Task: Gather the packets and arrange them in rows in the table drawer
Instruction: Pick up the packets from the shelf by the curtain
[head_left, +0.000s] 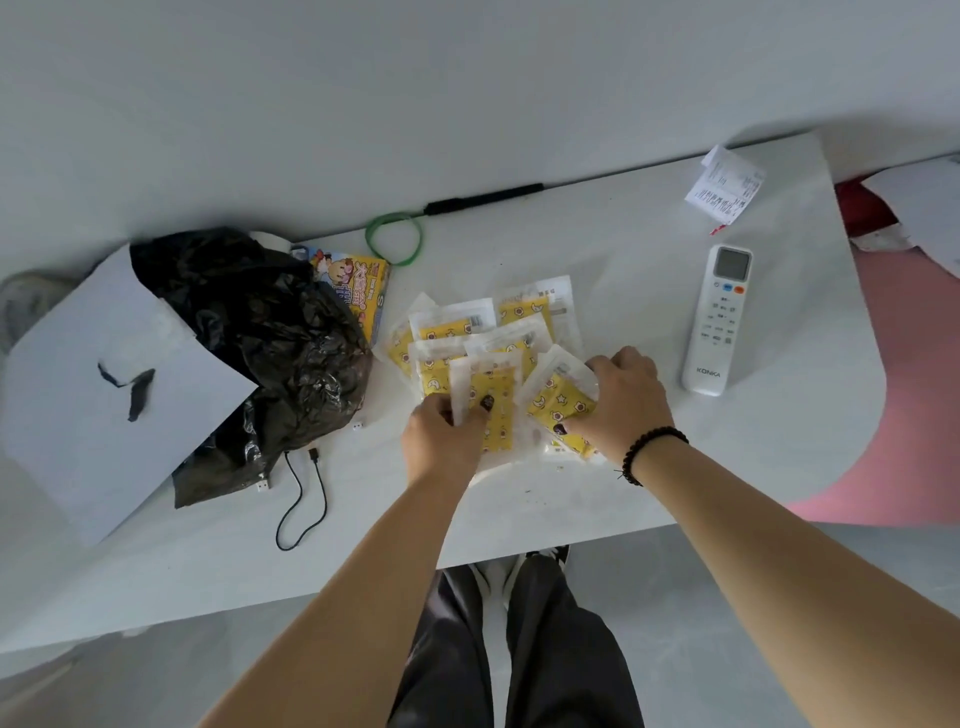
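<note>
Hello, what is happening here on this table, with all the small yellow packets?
A person stands at a white table and gathers a loose pile of yellow packets. The left hand pinches one packet at the near edge of the pile, and the right hand grips another at the pile's right side. The rest lie spread and overlapping. No drawer is in view, so no packet is put away yet. A black plastic bag lies left of the pile, a white remote control to its right.

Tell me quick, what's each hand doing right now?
Left hand: grip closed on a yellow packet.
Right hand: grip closed on another yellow packet from the pile.
</note>
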